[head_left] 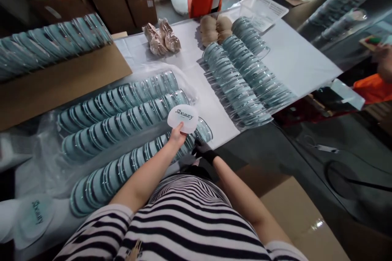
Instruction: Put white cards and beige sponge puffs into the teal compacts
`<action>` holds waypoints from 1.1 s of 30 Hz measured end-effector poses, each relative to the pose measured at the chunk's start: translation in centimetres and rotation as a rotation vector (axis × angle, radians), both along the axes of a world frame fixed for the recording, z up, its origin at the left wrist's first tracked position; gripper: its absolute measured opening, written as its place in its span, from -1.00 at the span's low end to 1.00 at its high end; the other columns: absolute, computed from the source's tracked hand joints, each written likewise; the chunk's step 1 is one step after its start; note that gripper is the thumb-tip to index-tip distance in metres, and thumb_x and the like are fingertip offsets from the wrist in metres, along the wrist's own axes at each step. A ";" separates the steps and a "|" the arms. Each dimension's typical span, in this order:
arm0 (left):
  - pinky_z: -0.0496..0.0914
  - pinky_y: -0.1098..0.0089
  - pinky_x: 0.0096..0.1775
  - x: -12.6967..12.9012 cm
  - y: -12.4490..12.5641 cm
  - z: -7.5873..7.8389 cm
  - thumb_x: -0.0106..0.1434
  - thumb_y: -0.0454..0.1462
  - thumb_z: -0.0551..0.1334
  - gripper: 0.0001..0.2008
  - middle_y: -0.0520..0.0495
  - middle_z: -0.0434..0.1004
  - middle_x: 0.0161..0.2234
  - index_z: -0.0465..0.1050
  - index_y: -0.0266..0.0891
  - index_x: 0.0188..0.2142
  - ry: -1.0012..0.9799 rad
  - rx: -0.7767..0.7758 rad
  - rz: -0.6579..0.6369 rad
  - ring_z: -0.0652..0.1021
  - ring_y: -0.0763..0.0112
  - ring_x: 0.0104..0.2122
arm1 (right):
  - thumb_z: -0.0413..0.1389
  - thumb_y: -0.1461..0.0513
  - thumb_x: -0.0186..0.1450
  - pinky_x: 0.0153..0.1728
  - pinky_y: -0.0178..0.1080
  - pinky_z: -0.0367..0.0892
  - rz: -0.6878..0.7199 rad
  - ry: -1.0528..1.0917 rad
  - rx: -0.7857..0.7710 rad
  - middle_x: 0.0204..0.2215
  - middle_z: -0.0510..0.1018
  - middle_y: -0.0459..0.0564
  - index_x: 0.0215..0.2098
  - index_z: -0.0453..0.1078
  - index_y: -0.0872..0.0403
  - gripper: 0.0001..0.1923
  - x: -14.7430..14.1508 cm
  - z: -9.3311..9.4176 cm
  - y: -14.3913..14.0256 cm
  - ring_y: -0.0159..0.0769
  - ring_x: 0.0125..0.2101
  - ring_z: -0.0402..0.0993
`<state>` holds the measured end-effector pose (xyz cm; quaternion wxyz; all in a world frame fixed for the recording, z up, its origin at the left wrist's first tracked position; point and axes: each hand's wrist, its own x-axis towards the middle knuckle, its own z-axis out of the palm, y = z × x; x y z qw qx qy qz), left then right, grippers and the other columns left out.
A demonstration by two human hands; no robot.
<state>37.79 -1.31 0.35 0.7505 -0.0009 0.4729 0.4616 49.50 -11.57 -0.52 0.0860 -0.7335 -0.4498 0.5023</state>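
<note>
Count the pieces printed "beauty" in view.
2: one printed piece in the left hand, a second printed piece at the picture's lower left. More may be hidden beneath.

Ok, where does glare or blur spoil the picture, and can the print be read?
Head view, centre: the white "beauty" card reads clearly; head view, lower right: glare catches the cardboard box; head view, upper right: the far disc stacks look soft and blurred.

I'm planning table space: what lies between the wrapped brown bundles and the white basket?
In the head view, stacked brown pieces, then the far end of a row of glassy discs.
</note>
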 end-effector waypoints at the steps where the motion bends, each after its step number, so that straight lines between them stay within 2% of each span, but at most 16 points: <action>1: 0.52 0.21 0.00 0.1 0.0 0.1 0.29 -0.44 0.21 -0.52 -0.12 0.60 0.03 0.39 -0.13 0.18 0.004 0.007 0.002 0.57 0.17 0.06 | 0.02 0.13 0.39 -0.34 -0.25 0.46 -0.031 0.088 -0.010 -0.42 0.56 -0.04 0.01 0.35 0.03 -0.73 0.2 0.2 0.0 -0.28 -0.42 0.53; 3: 0.51 0.21 0.02 0.3 0.0 0.3 0.28 -0.45 0.22 -0.53 -0.12 0.60 0.02 0.40 -0.15 0.16 0.017 0.018 0.008 0.57 0.17 0.05 | 0.00 0.10 0.39 -0.45 -0.28 0.44 -0.050 0.151 -0.024 -0.56 0.48 -0.11 -0.04 0.36 0.05 -0.73 0.8 1.0 0.3 -0.32 -0.55 0.44; 5: 0.48 0.22 0.05 0.5 -0.1 0.6 0.27 -0.46 0.22 -0.54 -0.14 0.62 -0.01 0.41 -0.20 0.15 0.030 0.039 0.016 0.58 0.19 0.03 | -0.01 0.08 0.39 -0.42 -0.27 0.44 -0.082 0.116 -0.003 -0.55 0.49 -0.08 -0.09 0.39 0.05 -0.72 1.7 2.1 1.2 -0.30 -0.52 0.45; 8: 0.45 0.21 0.08 0.3 -0.8 1.3 0.24 -0.49 0.24 -0.57 -0.15 0.64 -0.06 0.45 -0.25 0.09 0.028 0.073 0.003 0.59 0.20 -0.01 | -0.07 0.06 0.41 -0.13 -0.20 0.45 -0.236 -0.099 0.248 -0.22 0.60 0.05 0.09 0.34 0.02 -0.62 3.3 4.2 3.0 -0.22 -0.22 0.55; 10: 0.44 0.20 0.09 -0.4 -1.7 1.8 0.20 -0.49 0.27 -0.61 -0.15 0.65 -0.10 0.49 -0.27 0.03 0.019 0.120 -0.057 0.60 0.19 -0.03 | -0.07 0.07 0.40 0.08 -0.13 0.36 -0.282 -0.259 0.440 0.07 0.51 0.13 0.25 0.23 0.06 -0.50 3.5 5.5 3.9 -0.15 0.04 0.47; 12: 0.46 0.19 0.07 -1.3 -2.7 2.1 0.16 -0.46 0.32 -0.65 -0.16 0.66 -0.14 0.52 -0.28 -0.04 0.039 0.164 -0.134 0.62 0.17 -0.06 | -0.04 0.10 0.37 0.21 -0.07 0.25 -0.205 -0.354 0.555 0.24 0.35 0.21 0.30 0.19 0.16 -0.42 2.6 6.3 4.0 -0.09 0.22 0.29; 14: 0.48 0.18 0.03 -2.3 -3.5 2.2 0.12 -0.46 0.35 -0.69 -0.15 0.67 -0.21 0.54 -0.29 -0.11 0.093 0.158 -0.177 0.63 0.16 -0.12 | -0.02 0.12 0.36 0.27 -0.02 0.17 -0.085 -0.404 0.658 0.29 0.27 0.24 0.26 0.25 0.20 -0.44 0.7 6.7 3.6 -0.05 0.30 0.15; 16: 0.50 0.18 -0.02 -3.1 -4.0 2.0 0.10 -0.48 0.37 -0.72 -0.13 0.67 -0.30 0.55 -0.30 -0.17 0.134 0.120 -0.195 0.64 0.15 -0.18 | -0.04 0.16 0.37 0.25 -0.02 0.20 -0.006 -0.402 0.713 0.24 0.35 0.22 0.20 0.34 0.16 -0.51 -1.5 6.7 2.9 -0.04 0.27 0.20; 18: 0.51 0.18 -0.05 -3.8 -3.9 1.8 0.11 -0.48 0.37 -0.75 -0.12 0.66 -0.37 0.54 -0.31 -0.19 0.140 0.096 -0.211 0.65 0.15 -0.21 | -0.11 0.20 0.39 0.13 -0.08 0.33 -0.052 -0.386 0.642 0.09 0.50 0.20 0.11 0.40 0.13 -0.57 -2.7 6.7 2.2 -0.07 0.13 0.39; 21: 0.51 0.22 -0.03 -4.7 -2.9 1.5 0.21 -0.46 0.31 -0.74 -0.09 0.66 -0.30 0.52 -0.29 -0.10 0.111 0.087 -0.186 0.64 0.20 -0.19 | -0.24 0.21 0.43 -0.05 -0.15 0.41 -0.308 -0.483 0.531 -0.09 0.59 0.22 0.05 0.42 0.18 -0.53 -2.2 7.2 -0.1 -0.10 -0.08 0.52; 22: 0.51 0.23 -0.02 -5.0 -2.4 1.4 0.24 -0.46 0.28 -0.71 -0.08 0.67 -0.25 0.50 -0.26 -0.04 0.101 0.076 -0.150 0.64 0.23 -0.16 | -0.24 0.19 0.43 -0.08 -0.15 0.41 -0.348 -0.543 0.519 -0.11 0.60 0.23 0.05 0.42 0.19 -0.53 -1.6 7.4 -1.4 -0.08 -0.10 0.53; 24: 0.50 0.22 0.02 -5.5 -1.4 1.0 0.29 -0.46 0.22 -0.64 -0.08 0.65 -0.13 0.44 -0.21 0.06 0.085 0.033 -0.074 0.63 0.26 -0.10 | -0.14 0.16 0.42 -0.12 -0.16 0.39 -0.249 -0.612 0.487 -0.16 0.61 0.23 0.02 0.45 0.17 -0.57 -0.9 7.6 -4.6 -0.05 -0.15 0.54; 26: 0.50 0.20 0.03 -6.0 -0.6 0.5 0.32 -0.45 0.19 -0.60 -0.09 0.62 -0.03 0.40 -0.17 0.12 0.068 -0.031 -0.024 0.61 0.25 -0.04 | -0.04 0.16 0.38 -0.14 -0.20 0.37 -0.020 -0.587 0.418 -0.20 0.63 0.19 -0.01 0.48 0.11 -0.64 -1.3 7.4 -7.3 -0.07 -0.19 0.55; 28: 0.51 0.20 0.04 -6.3 -0.2 -0.1 0.32 -0.43 0.20 -0.59 -0.11 0.59 0.04 0.39 -0.14 0.14 0.043 -0.079 0.004 0.59 0.23 0.01 | 0.00 0.17 0.38 -0.14 -0.25 0.35 0.173 -0.528 0.332 -0.18 0.63 0.15 0.01 0.47 0.06 -0.68 -2.6 6.4 -8.3 -0.12 -0.18 0.56; 30: 0.52 0.20 0.04 -6.4 -0.3 -0.5 0.31 -0.42 0.22 -0.59 -0.12 0.56 0.08 0.41 -0.13 0.13 0.020 -0.094 0.023 0.58 0.21 0.04 | -0.07 0.17 0.44 -0.15 -0.26 0.34 0.270 -0.513 0.238 -0.14 0.63 0.14 0.06 0.43 0.04 -0.66 -4.3 5.1 -7.1 -0.14 -0.15 0.56; 33: 0.52 0.18 0.04 -6.4 -0.6 -0.6 0.30 -0.43 0.24 -0.54 -0.15 0.54 0.10 0.39 -0.13 0.17 0.017 -0.072 0.019 0.58 0.19 0.03 | -0.18 0.17 0.49 -0.18 -0.20 0.35 0.323 -0.522 0.160 -0.13 0.62 0.18 0.11 0.37 0.05 -0.62 -6.0 3.3 -3.3 -0.11 -0.16 0.58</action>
